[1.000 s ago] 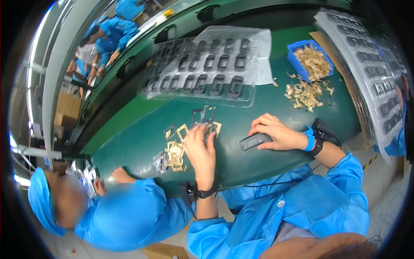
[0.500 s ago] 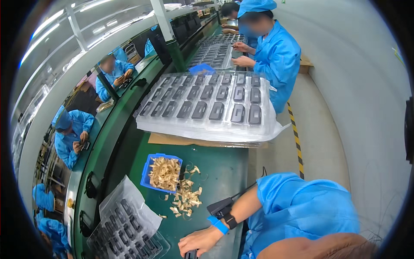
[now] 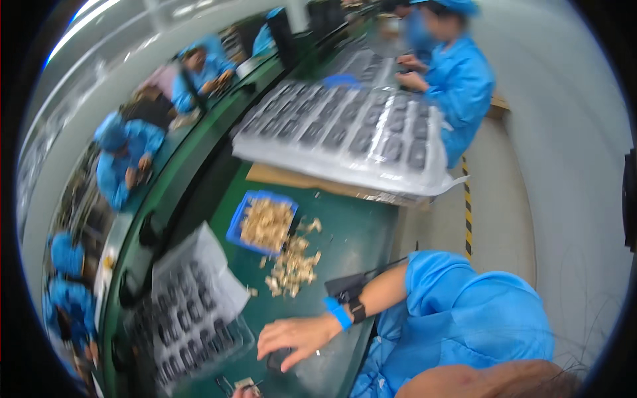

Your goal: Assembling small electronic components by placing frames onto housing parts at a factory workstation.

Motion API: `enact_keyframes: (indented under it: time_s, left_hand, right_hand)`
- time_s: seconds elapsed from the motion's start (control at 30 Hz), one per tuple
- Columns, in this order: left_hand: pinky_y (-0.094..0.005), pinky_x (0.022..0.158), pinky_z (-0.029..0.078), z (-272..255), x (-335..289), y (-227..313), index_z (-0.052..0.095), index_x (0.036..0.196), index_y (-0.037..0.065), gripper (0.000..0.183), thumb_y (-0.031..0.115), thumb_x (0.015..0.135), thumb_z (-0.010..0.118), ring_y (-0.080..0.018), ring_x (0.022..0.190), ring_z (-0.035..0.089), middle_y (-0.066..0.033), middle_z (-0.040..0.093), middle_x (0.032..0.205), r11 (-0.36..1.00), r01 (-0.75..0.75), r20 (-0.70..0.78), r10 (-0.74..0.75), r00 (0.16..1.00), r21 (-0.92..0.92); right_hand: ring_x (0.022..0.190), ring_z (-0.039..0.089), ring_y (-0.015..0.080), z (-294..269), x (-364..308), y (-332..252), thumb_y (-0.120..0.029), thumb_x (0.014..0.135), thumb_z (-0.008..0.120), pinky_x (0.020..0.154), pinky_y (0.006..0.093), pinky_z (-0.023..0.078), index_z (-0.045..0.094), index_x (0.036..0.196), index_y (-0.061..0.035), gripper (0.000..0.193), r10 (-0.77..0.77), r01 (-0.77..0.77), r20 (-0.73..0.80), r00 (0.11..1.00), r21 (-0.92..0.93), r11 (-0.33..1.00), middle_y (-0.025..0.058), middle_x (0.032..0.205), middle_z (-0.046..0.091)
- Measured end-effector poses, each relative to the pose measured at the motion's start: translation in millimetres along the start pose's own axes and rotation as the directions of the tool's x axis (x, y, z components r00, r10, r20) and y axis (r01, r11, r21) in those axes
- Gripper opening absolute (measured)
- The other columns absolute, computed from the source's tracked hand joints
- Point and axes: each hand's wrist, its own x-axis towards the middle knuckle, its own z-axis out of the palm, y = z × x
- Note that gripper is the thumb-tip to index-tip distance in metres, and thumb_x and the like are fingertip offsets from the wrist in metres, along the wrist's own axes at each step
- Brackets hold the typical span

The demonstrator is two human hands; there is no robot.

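Note:
My right hand reaches over the green bench top with its fingers curved around a small black plastic case, which the palm partly covers. Only the fingertips of my left hand show at the lower edge, pinched by a small pale piece and some thin dark lines too blurred to name. Left of my right hand lies a clear plastic tray with rows of black cases. Beyond my hands, a blue bin is heaped with tan, curled strips; more loose strips lie beside it.
A stack of trays with black cases on cardboard fills the far bench. A dark box-shaped thing with a cable sits by my right wrist. Co-workers in blue stand beyond and sit across the green rail.
The view has shifted, so the bench appears higher and further right. My right hand has moved away from the lower edge with the black case. My left fingertips have come into view.

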Motion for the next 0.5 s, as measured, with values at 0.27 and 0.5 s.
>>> enact_keyframes:
  time_s: [0.27,0.5]
  left_hand:
    - [-0.0269,0.069,0.059,67,-82,27,0.068,0.1,-0.011,0.018,-0.012,0.082,0.073,-0.0171,0.081,0.072,-0.015,0.074,0.09,0.534,0.544,0.584,-0.111,0.804,-0.647]
    - [-0.0216,0.059,0.053,81,-82,18,0.07,0.106,-0.006,0.021,-0.008,0.085,0.072,-0.0097,0.073,0.067,-0.0102,0.074,0.089,0.463,0.633,0.659,-0.131,0.741,-0.62]
  right_hand:
    - [0.075,0.071,0.0254,-53,-37,-66,-0.005,0.096,0.056,0.07,0.0349,0.056,0.067,0.118,-0.0021,0.026,0.483,-0.633,0.443,0.756,0.302,0.713,0.0127,0.083,0.072]
    - [0.084,0.067,0.0245,-46,-73,-67,-0.013,0.086,0.076,0.072,0.0337,0.054,0.07,0.112,-0.009,0.028,0.235,-0.218,0.216,0.948,-0.1,0.971,0.0075,0.1,0.066]
